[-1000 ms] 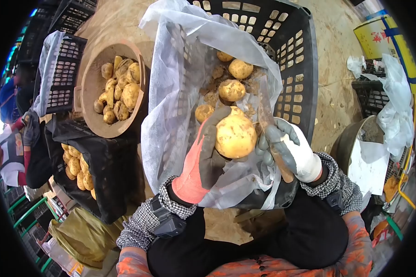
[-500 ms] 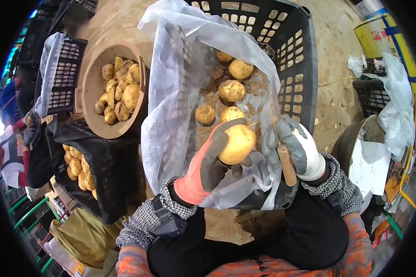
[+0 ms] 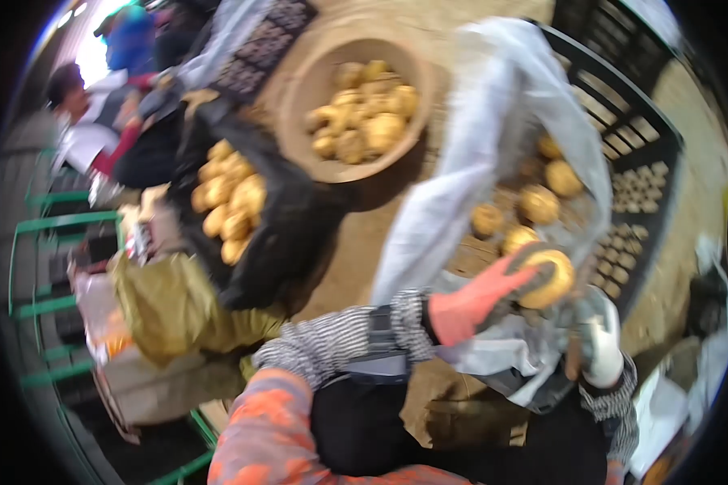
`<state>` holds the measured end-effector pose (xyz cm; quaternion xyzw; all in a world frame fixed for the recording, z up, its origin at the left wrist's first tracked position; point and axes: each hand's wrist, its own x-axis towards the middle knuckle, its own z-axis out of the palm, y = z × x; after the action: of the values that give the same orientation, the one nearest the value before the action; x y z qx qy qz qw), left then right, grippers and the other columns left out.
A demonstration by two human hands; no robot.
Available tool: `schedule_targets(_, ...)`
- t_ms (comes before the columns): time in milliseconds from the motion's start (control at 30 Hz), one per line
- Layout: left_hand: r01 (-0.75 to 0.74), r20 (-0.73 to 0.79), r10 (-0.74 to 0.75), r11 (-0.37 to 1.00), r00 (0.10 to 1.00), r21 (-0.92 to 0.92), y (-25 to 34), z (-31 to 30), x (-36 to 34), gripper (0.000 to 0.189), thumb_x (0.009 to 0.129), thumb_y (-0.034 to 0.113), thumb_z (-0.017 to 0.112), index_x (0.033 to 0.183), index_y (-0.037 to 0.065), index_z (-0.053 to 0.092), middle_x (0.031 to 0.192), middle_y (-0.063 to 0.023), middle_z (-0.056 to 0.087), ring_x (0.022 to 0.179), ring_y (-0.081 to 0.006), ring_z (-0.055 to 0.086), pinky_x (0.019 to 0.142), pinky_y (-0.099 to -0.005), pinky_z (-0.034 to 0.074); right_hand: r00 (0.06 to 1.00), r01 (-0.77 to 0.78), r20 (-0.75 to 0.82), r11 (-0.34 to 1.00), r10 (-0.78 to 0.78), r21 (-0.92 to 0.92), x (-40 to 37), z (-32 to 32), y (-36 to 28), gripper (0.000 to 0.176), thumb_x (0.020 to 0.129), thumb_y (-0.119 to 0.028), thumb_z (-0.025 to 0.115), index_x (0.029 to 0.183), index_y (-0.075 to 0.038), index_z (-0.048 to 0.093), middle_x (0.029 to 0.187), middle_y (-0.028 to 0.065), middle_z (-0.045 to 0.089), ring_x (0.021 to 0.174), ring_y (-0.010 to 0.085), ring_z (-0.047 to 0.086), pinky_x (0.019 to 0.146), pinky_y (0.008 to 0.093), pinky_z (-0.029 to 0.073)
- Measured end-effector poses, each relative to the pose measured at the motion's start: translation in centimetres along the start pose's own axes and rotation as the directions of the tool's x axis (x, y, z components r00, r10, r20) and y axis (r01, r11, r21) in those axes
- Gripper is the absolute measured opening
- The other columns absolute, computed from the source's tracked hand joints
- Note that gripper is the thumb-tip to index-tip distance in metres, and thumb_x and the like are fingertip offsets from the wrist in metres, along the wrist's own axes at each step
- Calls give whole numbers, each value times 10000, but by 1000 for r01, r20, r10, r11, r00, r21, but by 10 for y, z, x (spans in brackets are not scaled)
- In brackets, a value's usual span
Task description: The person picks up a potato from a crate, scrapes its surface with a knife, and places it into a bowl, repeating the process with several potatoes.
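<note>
My left hand (image 3: 493, 295), in a red and grey glove, is closed around a large yellow potato (image 3: 552, 281) above the lined crate. Just to the right, my right hand (image 3: 600, 335), in a white and grey glove, grips a knife by its wooden handle (image 3: 574, 360); its blade is blurred now. Several more potatoes (image 3: 539, 204) lie with loose soil on the white liner (image 3: 437, 218) inside the black plastic crate (image 3: 643, 174).
A brown tub (image 3: 298, 77) of potatoes stands ahead on the left. Nearer is a black-lined container (image 3: 295, 230) holding potatoes. A person (image 3: 97, 121) sits at far left, near green metal frames (image 3: 65, 307). An olive sack (image 3: 166, 311) lies below the lined container.
The view has swung left, so the crate and my hands appear farther right, and more of the left-hand potato containers shows. My left hand still holds the potato, my right the knife.
</note>
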<state>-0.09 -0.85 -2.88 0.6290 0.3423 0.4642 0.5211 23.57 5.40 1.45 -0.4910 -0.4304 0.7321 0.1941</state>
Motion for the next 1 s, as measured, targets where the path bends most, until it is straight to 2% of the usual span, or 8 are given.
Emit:
schedule_targets(67, 2, -197, 32, 985, 980, 171, 9, 3, 1, 638, 901, 322, 582, 1423, 75, 312, 1440, -183, 342, 1303, -327, 377, 1040, -395, 359, 996, 80, -38, 995, -79, 53, 6, -10, 1, 422, 972, -441, 436, 887, -32, 500, 564, 22, 490, 456, 97, 474, 421, 217, 375)
schedule_targets(133, 225, 17, -614, 262, 789, -938, 48, -21, 15, 636, 882, 443, 596, 1369, 92, 388, 1290, -203, 502, 1057, -362, 569, 909, -425, 466, 977, 198, -103, 976, -188, 89, 10, 3, -8, 381, 1001, -399, 389, 808, -77, 449, 516, 2, 424, 392, 86, 384, 371, 209, 319)
schedule_targets(333, -426, -788, -481, 664, 386, -614, 87, -141, -72, 585, 862, 462, 608, 1203, 6, 474, 1099, -169, 569, 950, -305, 585, 789, -389, 532, 973, 215, -141, 939, -183, 267, 13, -3, -1, 370, 1013, -373, 366, 799, -83, 452, 542, 6, 428, 383, 79, 370, 351, 213, 307)
schedule_targets(467, 275, -998, 47, 961, -31, 36, 105, -192, -162, 406, 875, 117, 604, 1249, 12, 486, 1161, -101, 564, 1061, -227, 558, 903, -367, 478, 984, 178, -51, 951, -170, 254, 10, -10, 0, 374, 1006, -391, 380, 802, -86, 455, 560, 6, 431, 390, 83, 379, 353, 214, 315)
schedule_targets(567, 739, -970, 240, 645, 45, 194, 98, -213, -201, 325, 870, 44, 560, 1190, -15, 554, 1188, -113, 564, 1104, -198, 531, 958, -314, 428, 996, 93, -35, 938, -86, 335, 9, -10, -1, 368, 993, -413, 406, 836, -84, 456, 599, 16, 453, 444, 94, 428, 398, 213, 358)
schedule_targets(633, 469, -988, 134, 869, 81, 156, 92, -193, -148, 311, 899, 53, 518, 1198, -25, 552, 1183, -112, 570, 1089, -198, 547, 964, -317, 430, 993, 97, -94, 935, -68, 341, 5, -9, -5, 357, 982, -415, 430, 822, -96, 445, 626, 9, 445, 461, 93, 426, 399, 220, 362)
schedule_targets(833, 412, -296, -303, 792, 906, 451, 75, -86, 59, 434, 830, 92, 586, 1245, -18, 521, 1242, -123, 555, 1156, -212, 527, 998, -320, 389, 979, 199, -71, 844, -190, 497, 14, -15, -6, 360, 1004, -398, 375, 830, -89, 439, 644, 16, 435, 467, 97, 400, 420, 224, 360)
schedule_targets(1000, 207, 124, -580, 470, 805, 858, -41, -33, 124, 567, 833, 310, 611, 1306, 44, 450, 1289, -186, 481, 1174, -331, 492, 993, -389, 398, 978, 209, -109, 853, -178, 479, 11, -13, -10, 377, 1004, -416, 368, 812, -97, 430, 638, 14, 417, 458, 107, 369, 408, 235, 347)
